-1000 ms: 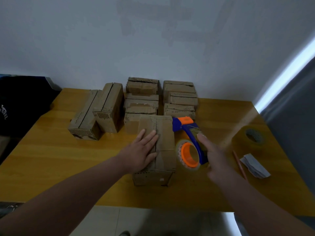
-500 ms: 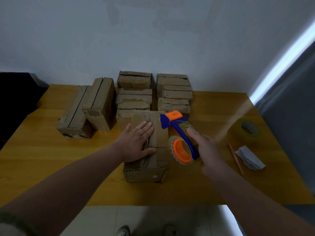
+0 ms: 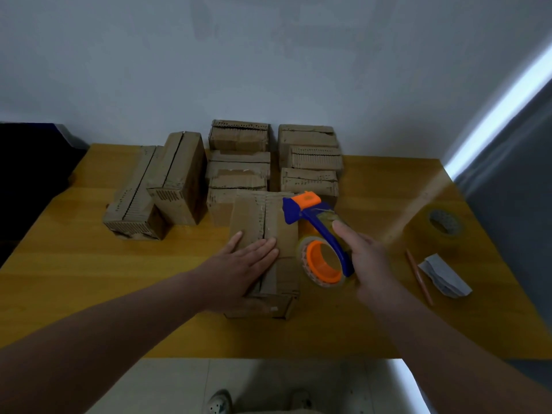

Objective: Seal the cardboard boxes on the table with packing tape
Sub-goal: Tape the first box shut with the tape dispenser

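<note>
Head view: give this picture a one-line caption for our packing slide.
Left hand flat on the front cardboard box, right hand gripping the blue-and-orange tape dispenser beside it.

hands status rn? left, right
Left hand: open, pressed flat on the box.
Right hand: holding the tape dispenser, index finger straight along it.

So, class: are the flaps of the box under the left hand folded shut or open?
Folded shut: the box has flaps lying flat, meeting at a seam, under the left hand.
</note>
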